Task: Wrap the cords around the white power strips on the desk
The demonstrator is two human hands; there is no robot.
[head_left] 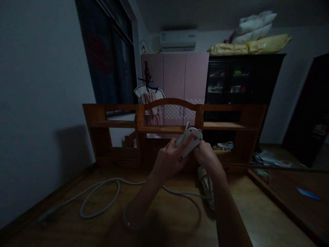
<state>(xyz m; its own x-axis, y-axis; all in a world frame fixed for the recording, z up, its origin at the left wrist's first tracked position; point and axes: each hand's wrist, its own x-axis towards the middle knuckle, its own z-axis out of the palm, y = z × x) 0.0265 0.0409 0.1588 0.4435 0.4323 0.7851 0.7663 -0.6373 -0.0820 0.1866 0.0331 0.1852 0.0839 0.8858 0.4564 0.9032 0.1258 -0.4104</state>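
My left hand (169, 159) and my right hand (207, 157) are both wrapped round a white plastic device (190, 141), raised above the wooden desk (257, 212). The device is oblong and tilted, its upper end toward the right. A grey-white cable (102, 195) lies looped on the desk to the left and runs under my arms toward a bundled white part (207, 185) beneath my right wrist. Whether the cable joins the device is hidden by my hands.
A wooden shelf unit (164, 128) stands along the desk's far edge. Behind it are a pink wardrobe (180, 77), a dark cabinet (239, 80) with bedding on top, an air conditioner (178, 40) and a dark window (108, 51). A blue scrap (307, 193) lies right.
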